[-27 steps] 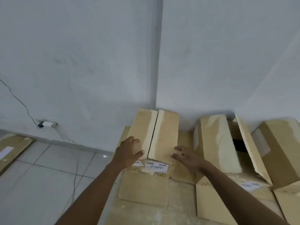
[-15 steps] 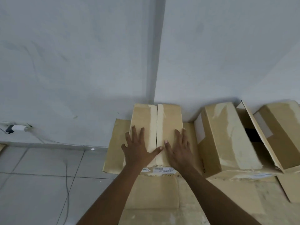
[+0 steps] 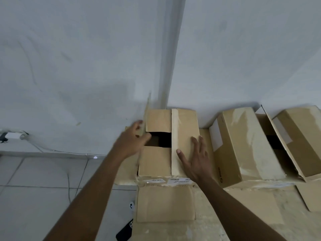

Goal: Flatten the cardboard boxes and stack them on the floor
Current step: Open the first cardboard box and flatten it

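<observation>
Right at the wall corner, the cardboard box (image 3: pixel 166 145) sits atop flattened cardboard (image 3: pixel 166 204), its top partly open. Its left flap (image 3: pixel 146 117) stands upright, gripped by the left hand (image 3: pixel 133 141). Flat and open, the right hand (image 3: pixel 196 159) presses the closed right flap (image 3: pixel 184 129). More boxes (image 3: pixel 246 145) lie just beside, rightward.
</observation>
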Demonstrator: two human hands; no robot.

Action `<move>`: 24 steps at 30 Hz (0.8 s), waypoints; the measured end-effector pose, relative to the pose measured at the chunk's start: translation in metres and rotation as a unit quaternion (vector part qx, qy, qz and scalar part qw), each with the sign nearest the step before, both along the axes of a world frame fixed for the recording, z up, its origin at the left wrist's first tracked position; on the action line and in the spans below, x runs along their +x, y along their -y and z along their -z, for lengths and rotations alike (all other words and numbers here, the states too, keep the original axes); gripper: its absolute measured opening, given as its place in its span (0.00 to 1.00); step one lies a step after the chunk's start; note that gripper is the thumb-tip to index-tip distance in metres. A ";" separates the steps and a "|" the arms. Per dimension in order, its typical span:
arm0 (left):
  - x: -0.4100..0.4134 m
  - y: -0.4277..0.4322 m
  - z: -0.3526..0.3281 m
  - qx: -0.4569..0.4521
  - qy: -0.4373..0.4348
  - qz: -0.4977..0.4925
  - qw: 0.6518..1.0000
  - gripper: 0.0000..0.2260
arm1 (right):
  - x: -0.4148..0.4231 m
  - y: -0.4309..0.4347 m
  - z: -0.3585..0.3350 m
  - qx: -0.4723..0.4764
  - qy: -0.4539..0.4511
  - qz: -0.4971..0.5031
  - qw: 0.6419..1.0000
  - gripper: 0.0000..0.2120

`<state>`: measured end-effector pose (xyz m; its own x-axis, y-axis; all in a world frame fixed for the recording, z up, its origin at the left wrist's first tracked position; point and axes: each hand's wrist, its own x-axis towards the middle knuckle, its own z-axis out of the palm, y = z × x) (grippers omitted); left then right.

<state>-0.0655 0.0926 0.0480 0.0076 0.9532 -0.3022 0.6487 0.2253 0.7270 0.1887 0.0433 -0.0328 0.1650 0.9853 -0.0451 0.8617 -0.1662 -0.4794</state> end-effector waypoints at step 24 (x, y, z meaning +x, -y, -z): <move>0.047 -0.012 0.055 0.114 -0.329 0.273 0.897 0.32 | 0.099 0.003 -0.097 0.004 -0.283 0.073 0.956 0.24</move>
<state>-0.0182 0.1042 -0.0074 0.3831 0.8996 -0.2095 0.9227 -0.3619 0.1330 0.2877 0.0401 0.0638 0.2518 0.9545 -0.1596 0.4311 -0.2582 -0.8646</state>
